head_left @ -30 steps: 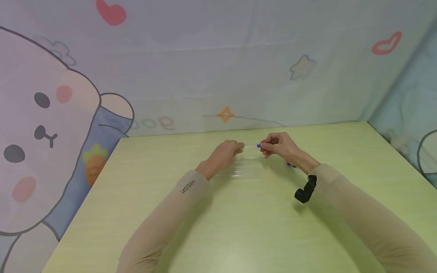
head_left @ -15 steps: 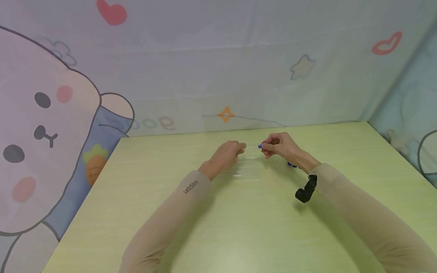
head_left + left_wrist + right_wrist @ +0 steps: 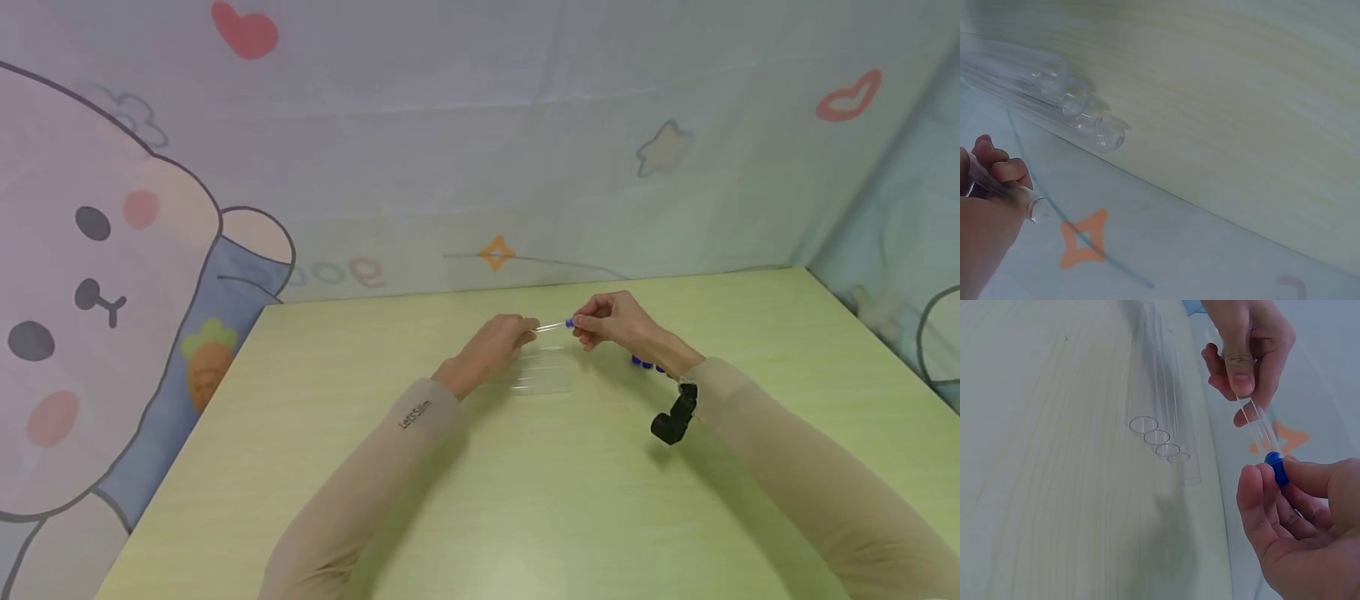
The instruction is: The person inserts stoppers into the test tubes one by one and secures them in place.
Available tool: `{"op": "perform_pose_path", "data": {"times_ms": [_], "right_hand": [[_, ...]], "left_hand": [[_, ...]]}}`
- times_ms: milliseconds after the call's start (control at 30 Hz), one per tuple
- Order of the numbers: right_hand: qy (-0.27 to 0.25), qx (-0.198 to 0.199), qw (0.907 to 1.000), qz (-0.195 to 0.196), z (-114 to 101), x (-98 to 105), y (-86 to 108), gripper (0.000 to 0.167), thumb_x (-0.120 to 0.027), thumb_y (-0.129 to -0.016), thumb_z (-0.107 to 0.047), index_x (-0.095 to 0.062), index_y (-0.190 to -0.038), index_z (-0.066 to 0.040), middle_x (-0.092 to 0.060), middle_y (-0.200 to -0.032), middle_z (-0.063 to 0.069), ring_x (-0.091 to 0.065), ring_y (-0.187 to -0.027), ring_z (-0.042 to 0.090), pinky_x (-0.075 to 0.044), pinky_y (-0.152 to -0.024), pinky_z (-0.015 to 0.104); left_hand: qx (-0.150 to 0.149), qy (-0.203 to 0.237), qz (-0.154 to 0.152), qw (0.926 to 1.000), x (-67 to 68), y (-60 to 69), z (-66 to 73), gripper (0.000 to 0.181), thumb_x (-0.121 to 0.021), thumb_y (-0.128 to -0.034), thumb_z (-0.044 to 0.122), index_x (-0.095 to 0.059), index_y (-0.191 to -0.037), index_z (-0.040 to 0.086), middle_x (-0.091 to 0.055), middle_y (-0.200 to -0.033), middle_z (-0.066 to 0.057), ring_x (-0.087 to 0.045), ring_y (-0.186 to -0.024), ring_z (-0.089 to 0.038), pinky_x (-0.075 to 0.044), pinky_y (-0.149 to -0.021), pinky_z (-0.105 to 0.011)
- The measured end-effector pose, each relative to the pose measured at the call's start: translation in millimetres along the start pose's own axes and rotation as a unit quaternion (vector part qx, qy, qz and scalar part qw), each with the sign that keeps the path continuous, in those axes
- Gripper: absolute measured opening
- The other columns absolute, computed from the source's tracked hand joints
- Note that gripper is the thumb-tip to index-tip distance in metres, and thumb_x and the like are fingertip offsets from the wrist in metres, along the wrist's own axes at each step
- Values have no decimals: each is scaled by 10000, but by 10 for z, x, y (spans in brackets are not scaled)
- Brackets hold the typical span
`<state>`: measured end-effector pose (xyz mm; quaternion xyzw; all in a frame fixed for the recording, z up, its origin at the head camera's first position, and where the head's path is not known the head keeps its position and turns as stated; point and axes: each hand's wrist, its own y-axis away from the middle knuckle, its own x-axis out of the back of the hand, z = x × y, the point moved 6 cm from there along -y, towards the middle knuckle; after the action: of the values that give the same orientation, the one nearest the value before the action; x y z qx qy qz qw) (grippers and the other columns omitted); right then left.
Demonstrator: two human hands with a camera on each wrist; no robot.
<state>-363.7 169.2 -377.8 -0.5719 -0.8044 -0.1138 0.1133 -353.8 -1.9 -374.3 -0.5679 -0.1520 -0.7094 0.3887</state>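
Note:
My left hand (image 3: 493, 346) grips a clear test tube (image 3: 1259, 428) between thumb and fingers. In the left wrist view the tube's rounded closed end pokes out past that hand. At the tube's other end sits a blue stopper (image 3: 1277, 469), pinched between the thumb and fingers of my right hand (image 3: 613, 323). The stopper meets the tube's mouth; how deep it goes I cannot tell. Several more clear test tubes (image 3: 1072, 100) lie side by side on the table, below the hands, their mouths uncapped in the right wrist view.
Several blue stoppers (image 3: 647, 364) lie on the pale wooden table (image 3: 525, 500) by my right wrist, partly hidden by it. A printed cloth backdrop (image 3: 450, 167) rises along the table's far edge. A black wrist camera (image 3: 673, 421) hangs under my right sleeve.
The held tube tilts slightly more, its left end a little lower, and shows more plainly. More of the loose blue stoppers appears beside my right wrist. Both grips stay the same.

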Motion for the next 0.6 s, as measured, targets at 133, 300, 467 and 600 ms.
{"op": "perform_pose_path", "data": {"times_ms": [133, 300, 467, 600], "right_hand": [[414, 129, 9990, -133, -14, -8, 0, 294, -513, -1003, -165, -569, -1123, 97, -679, -815, 99, -622, -669, 210, -566, -649, 314], [1648, 607, 9844, 72, -63, -53, -31, 381, -406, -1046, -264, -600, -1036, 65, -660, -825, 228, -562, -565, 261, -464, -528, 284], [2558, 966, 9613, 347, -132, -90, -14, 425, -331, -1065, -248, -581, -868, 34, -594, -694, 163, -445, -508, 148, -382, -547, 276], [2618, 1074, 9584, 365, -136, -98, -5, 424, -296, -1071, -221, -539, -812, 10, -523, -656, 101, -375, -529, 123, -334, -559, 268]], "left_hand": [[8, 213, -59, 9998, -13, -10, -12, 153, -527, -981, 72, -639, -993, -32, -493, -718, -24, -442, -687, -145, -384, -667, -258], [79, 281, -113, 9995, -13, -31, -9, 178, -514, -989, 80, -641, -1031, -38, -612, -783, -110, -463, -711, -156, -410, -686, -272], [115, 309, -132, 9994, 1, -36, 0, 204, -506, -994, 87, -644, -1086, -31, -669, -875, -159, -488, -734, -162, -434, -709, -288], [133, 319, -121, 9993, 12, -33, 3, 222, -509, -993, 91, -642, -1121, -32, -681, -907, -160, -505, -745, -163, -444, -716, -291]]}}
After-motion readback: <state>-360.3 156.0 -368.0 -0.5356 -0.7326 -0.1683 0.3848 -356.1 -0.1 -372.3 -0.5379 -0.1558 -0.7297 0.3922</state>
